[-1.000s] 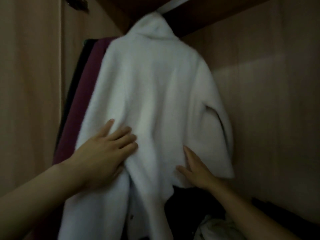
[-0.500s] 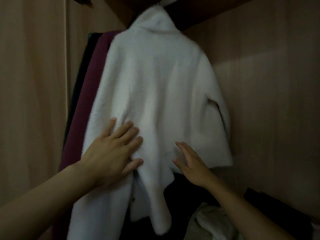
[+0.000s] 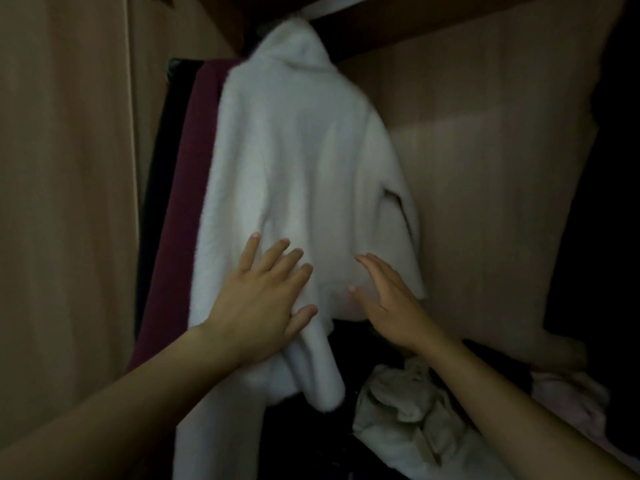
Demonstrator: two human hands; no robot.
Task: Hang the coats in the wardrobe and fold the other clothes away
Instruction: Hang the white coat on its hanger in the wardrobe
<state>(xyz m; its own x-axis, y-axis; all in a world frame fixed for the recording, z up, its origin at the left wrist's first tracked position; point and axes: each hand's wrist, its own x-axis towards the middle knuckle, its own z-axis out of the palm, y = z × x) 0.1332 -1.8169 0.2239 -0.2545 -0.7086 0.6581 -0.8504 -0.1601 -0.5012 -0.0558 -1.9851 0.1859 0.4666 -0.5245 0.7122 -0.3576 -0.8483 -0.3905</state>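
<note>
White fleece coat hangs, seemingly unlabelled; left hand and right hand rest flat, released.

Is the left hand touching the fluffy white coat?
Touching. The head view shows the left hand pressed flat on the fluffy white coat, thumb denting its fleece.

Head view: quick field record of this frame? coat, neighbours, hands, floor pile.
coat: white fluffy coat, hanging in wardrobe
neighbours: maroon garment and dark garment hanging to its left
left hand: open, flat on coat's lower part
right hand: open, at coat's hem; contact unclear
floor pile: crumpled pale clothes at lower right, unfolded
</note>
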